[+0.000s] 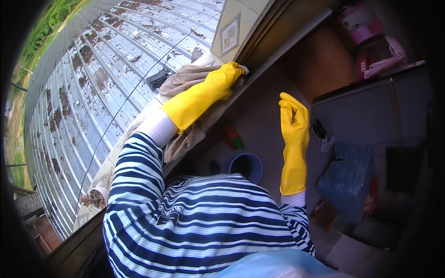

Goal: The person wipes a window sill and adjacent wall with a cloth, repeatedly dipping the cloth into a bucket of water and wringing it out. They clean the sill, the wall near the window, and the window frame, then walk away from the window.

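Both my hands wear long yellow rubber gloves. My left hand (227, 78) is at the window frame (266, 52), its fingers bent over a small pale piece of cloth at the corner by the tiled wall. Under that forearm a brown towel (184, 80) lies bunched across the sill, and part of it hangs down on the room side. My right hand (294, 114) is raised over the room floor, touching nothing, with thumb and fingertips near each other and a gap between them.
Outside the sill lies a corrugated metal roof (114, 69) with dead leaves, a cable above it and a black device (158, 79). A flowerpot (99, 197) stands at the sill's lower end. Indoors are a blue bucket (259, 168), a blue cloth-covered thing (347, 170) and shoes (318, 128).
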Available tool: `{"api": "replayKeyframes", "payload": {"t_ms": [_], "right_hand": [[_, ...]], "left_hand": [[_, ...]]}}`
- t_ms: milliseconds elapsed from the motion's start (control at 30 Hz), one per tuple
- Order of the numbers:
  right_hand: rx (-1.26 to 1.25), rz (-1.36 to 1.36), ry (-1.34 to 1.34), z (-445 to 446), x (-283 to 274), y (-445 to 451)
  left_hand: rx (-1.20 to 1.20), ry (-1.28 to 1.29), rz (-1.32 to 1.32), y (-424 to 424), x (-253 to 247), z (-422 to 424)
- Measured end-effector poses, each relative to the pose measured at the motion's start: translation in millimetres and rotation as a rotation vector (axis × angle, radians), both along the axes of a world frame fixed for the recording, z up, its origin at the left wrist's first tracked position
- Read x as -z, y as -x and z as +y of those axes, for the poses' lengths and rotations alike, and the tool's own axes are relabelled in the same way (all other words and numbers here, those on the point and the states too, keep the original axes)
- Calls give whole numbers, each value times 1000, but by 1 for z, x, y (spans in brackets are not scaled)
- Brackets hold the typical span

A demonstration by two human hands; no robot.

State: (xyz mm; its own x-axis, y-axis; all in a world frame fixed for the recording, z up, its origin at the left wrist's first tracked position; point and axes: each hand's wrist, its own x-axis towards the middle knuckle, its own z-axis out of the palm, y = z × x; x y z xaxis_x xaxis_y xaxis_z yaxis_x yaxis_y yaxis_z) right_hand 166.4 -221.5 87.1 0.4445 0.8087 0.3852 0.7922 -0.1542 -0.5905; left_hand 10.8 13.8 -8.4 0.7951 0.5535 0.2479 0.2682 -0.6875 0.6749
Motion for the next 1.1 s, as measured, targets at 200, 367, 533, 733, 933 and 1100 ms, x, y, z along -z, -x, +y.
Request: {"api": "replayKeyframes", "payload": {"t_ms": [200, 367, 533, 733, 933, 1100], "right_hand": [[74, 68, 43, -22, 18, -5], [72, 99, 38, -36, 39, -12], [121, 176, 88, -31, 32, 3], [-19, 188, -43, 16, 31, 33], [-184, -16, -279, 48, 37, 48], [-65, 99, -189, 35, 27, 53]], "left_hand": [[-339, -135, -124, 1, 12, -14], [-56, -255, 150, -10, -8, -1], [247, -196, 448, -2, -43, 24], [166, -212, 712, -24, -65, 11], [191, -60, 501, 32, -24, -8], [277, -143, 406, 110, -23, -33]]}}
